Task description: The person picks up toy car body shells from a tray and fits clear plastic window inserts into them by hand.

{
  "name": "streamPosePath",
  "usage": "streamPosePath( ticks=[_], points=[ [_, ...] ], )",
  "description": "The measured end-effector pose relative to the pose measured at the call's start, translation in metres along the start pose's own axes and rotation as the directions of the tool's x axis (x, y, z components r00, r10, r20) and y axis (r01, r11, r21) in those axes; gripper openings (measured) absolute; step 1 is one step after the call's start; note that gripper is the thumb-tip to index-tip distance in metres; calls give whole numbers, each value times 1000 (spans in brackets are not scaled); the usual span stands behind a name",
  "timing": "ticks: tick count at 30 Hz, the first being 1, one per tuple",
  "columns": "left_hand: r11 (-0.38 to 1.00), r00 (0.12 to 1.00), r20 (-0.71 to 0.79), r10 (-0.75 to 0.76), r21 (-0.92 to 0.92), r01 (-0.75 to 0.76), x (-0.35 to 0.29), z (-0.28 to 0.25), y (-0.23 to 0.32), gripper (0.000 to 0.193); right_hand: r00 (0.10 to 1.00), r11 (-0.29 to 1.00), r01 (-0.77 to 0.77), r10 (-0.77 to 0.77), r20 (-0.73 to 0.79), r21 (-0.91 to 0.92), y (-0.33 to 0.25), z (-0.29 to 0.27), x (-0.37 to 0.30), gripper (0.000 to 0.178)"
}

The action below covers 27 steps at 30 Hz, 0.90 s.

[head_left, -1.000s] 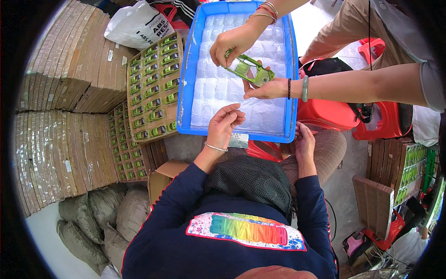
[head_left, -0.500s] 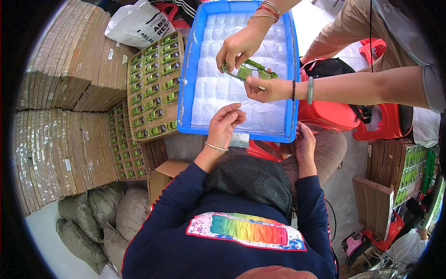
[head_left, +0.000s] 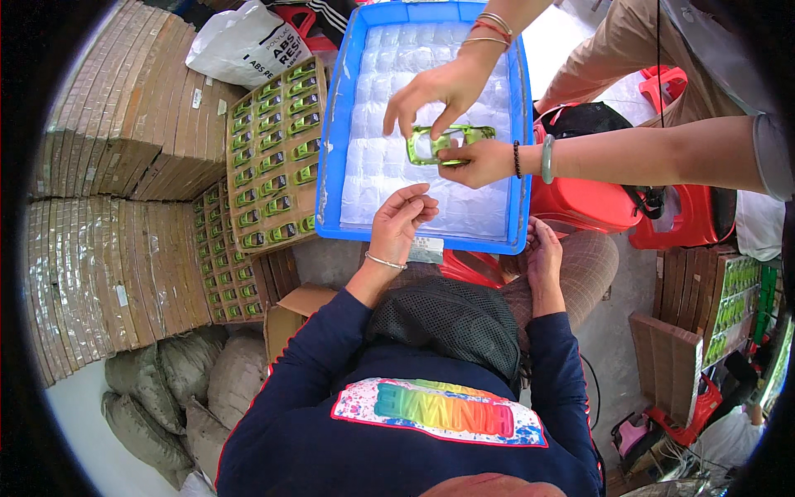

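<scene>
My left hand (head_left: 402, 222) rests over the near rim of a blue tray (head_left: 331, 166), its fingers loosely stretched and nothing in them. By the tray's near right corner is my right hand (head_left: 543, 253), fingers half bent and apart, with no object visible in it. White translucent wrapping in a grid of pockets (head_left: 385, 178) lines the tray. Above it, another person's two hands (head_left: 451, 87) hold a bright green plastic frame (head_left: 476, 132), shaped like a toy car body; one of them pinches it near the middle.
Stacked cardboard trays (head_left: 116, 265) fill the left side. A tilted divided tray (head_left: 269, 157) holds rows of green car-shaped pieces. Grey sacks (head_left: 149, 414) lie at lower left. Red plastic stools (head_left: 584, 203) stand to the right, near more cardboard trays (head_left: 662, 364). A white bag (head_left: 248, 41) sits at upper left.
The other person has turned the green frame so it lies more level, its opening facing up. Their upper hand has shifted slightly and its fingers have spread. Both my hands stay still.
</scene>
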State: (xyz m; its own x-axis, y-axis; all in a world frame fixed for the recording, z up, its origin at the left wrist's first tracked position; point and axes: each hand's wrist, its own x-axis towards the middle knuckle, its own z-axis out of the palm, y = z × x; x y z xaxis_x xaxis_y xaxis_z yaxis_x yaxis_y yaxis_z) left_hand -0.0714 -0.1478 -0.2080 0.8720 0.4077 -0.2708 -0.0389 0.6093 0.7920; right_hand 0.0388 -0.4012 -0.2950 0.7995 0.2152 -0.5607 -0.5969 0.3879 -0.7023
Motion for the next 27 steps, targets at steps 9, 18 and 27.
streamPosePath(
  ticks=[9, 18, 27],
  points=[
    [1000, 1000, -11, -13, 2, 13, 0, 3, 0, 25, 1000, 1000, 4, -4, -3, 11, 1, -2, 1, 19],
    [1000, 1000, -12, -12, 3, 12, 1, 2, 0, 25, 1000, 1000, -4, 3, 18, 27, 1, -2, 2, 20],
    [1000, 1000, -6, -5, -6, 5, 2, 2, -1, 25, 1000, 1000, -5, 5, -3, 8, 0, -1, 1, 20]
  ],
)
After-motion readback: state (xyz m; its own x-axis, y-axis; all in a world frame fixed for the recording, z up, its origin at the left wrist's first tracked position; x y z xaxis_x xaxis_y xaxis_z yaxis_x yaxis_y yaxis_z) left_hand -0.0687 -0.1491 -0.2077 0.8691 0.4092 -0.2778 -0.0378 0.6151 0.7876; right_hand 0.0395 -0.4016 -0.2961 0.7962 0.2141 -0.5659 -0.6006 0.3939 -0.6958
